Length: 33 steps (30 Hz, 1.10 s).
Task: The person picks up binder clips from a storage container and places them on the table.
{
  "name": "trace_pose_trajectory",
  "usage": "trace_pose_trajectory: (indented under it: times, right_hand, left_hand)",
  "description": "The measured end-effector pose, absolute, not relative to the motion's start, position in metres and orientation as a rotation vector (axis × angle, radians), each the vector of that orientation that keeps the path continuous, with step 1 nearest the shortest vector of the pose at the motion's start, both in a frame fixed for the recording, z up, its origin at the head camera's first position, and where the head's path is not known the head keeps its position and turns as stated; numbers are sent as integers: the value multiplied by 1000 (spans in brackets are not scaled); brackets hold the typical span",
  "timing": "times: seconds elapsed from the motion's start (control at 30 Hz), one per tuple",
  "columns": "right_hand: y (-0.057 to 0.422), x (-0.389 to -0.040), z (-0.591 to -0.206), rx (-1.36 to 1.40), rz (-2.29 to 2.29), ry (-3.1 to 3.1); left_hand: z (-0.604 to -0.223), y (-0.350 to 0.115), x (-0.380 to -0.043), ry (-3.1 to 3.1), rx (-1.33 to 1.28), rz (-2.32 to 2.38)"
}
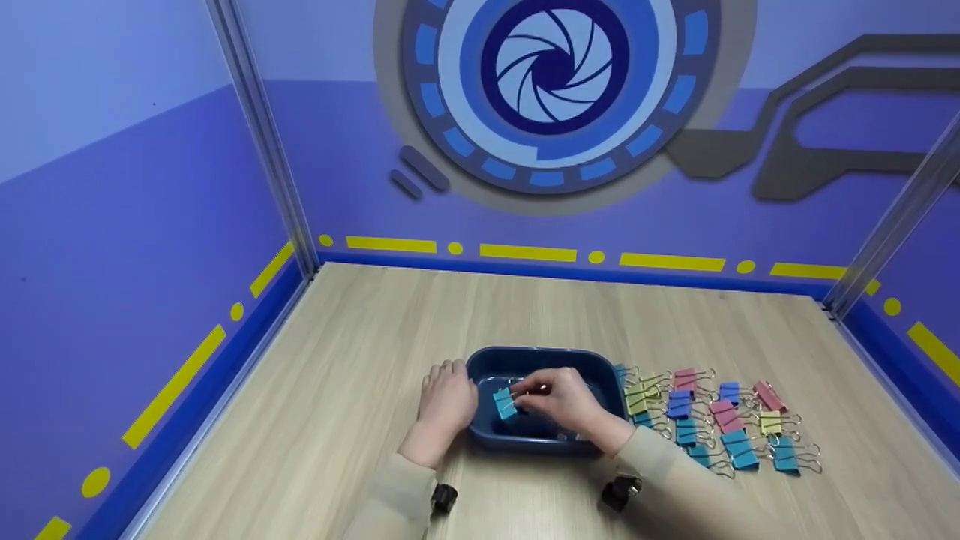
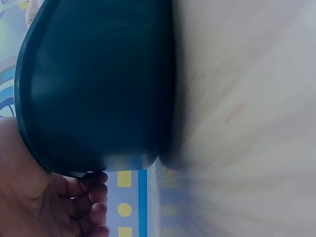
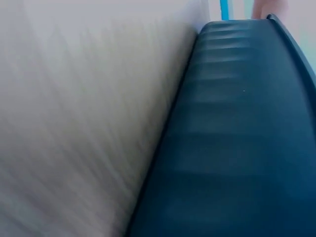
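Observation:
In the head view, a dark blue plastic bin point(image 1: 525, 445) stands on the wooden table. My right hand point(image 1: 564, 403) reaches over its right side and pinches a teal binder clip point(image 1: 504, 405) by its wire handle, within the bin's outline. Whether that clip touches the bin's floor I cannot tell. My left hand point(image 1: 448, 397) rests against the left rim, its fingers pointing away from me. The left wrist view shows the left fingers point(image 2: 98, 215) loosely bent beside the bin's corner. Only the bin's outer wall point(image 3: 232, 123) fills most of the right wrist view; the right hand's grip is hidden there.
Right of the bin lie several binder clips in loose rows, among them a yellow clip point(image 1: 770, 422), a pink clip point(image 1: 725, 415), a blue clip point(image 1: 679, 405) and a teal clip point(image 1: 740, 450). Purple-blue panels point(image 1: 337, 165) wall the table point(image 1: 360, 322) at the back and sides.

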State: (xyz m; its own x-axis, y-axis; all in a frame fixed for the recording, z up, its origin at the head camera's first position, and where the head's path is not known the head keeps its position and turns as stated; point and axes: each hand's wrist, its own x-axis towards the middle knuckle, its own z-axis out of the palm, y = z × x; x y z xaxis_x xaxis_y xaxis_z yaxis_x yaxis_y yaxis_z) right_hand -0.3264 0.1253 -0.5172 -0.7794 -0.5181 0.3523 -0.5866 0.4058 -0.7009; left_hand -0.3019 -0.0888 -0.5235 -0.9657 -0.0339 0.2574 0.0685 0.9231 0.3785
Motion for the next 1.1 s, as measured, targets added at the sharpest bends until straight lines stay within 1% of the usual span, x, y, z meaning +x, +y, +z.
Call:
trace_pose_trajectory:
  times: [0.57, 0.87, 1.1]
  right_hand:
    - [142, -324, -502, 781, 1605, -2453]
    - [162, -315, -491, 664, 1738, -2380]
    - [187, -304, -486, 548, 1707, -2372]
  left_hand:
    - [-522, -89, -303, -2844, -18, -586]
    - [-525, -89, -304, -2844, -12, -584]
    - [-524, -90, -303, -2836, -25, -568]
